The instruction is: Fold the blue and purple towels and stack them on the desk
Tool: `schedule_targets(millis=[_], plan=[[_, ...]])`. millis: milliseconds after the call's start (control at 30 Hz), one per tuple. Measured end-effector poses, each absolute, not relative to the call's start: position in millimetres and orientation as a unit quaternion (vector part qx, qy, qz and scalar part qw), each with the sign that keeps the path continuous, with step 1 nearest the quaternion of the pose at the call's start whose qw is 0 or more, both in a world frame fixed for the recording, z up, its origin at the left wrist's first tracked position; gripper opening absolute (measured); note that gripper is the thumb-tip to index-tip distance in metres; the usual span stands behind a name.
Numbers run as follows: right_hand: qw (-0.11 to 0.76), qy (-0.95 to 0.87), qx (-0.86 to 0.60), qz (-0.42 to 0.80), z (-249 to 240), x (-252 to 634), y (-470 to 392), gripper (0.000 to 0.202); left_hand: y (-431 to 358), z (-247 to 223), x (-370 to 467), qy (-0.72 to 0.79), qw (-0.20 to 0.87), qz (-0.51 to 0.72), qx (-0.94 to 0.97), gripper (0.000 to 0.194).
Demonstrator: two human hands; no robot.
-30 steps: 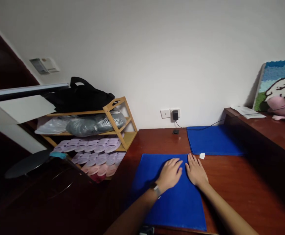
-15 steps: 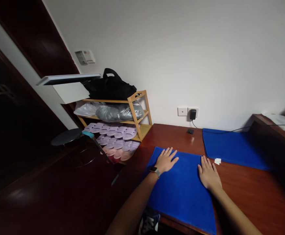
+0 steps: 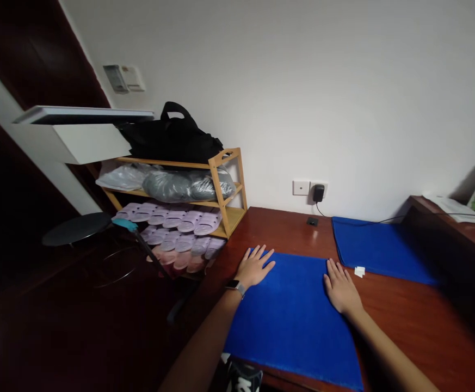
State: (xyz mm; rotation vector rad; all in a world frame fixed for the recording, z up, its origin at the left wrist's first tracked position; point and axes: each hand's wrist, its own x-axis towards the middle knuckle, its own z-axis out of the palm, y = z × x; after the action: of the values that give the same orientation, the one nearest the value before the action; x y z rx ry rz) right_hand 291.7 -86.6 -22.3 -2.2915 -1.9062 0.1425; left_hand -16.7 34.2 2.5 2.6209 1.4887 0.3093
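Blue cloth [image 3: 292,316] lies with left hand [image 3: 252,270] (splayed) and right hand [image 3: 343,290] flat on its edges, unclenched

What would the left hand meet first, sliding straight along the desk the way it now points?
The left hand would probably meet the white wall first, left of the black power adapter; exact depth is unclear.

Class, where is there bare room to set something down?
Bare: the front blue cloth between left hand and right hand; the desk strip between that cloth and wall; wood between right arm and rear cloth. Crowded: the rack, holding a black bag and slippers.
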Motion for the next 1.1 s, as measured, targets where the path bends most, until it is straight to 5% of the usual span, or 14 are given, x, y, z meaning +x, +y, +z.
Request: schedule_targets(millis=[300, 667, 1100], plan=[[0.104, -0.617, -0.778, 0.056, -17, 284, -85, 0.069, 25, 22, -7, 0.514, -0.002, 0.114, 0.85, 0.06], [0.096, -0.641, -0.761, 0.044, -21, 289, -89, 0.066, -56, -2, 137, 0.353, 0.04, 0.145, 0.924, 0.058], [0.083, -0.624, -0.777, 0.02, -31, 290, -89, 0.071, 11, 13, -11, 0.536, 0.049, 0.087, 0.838, 0.067]])
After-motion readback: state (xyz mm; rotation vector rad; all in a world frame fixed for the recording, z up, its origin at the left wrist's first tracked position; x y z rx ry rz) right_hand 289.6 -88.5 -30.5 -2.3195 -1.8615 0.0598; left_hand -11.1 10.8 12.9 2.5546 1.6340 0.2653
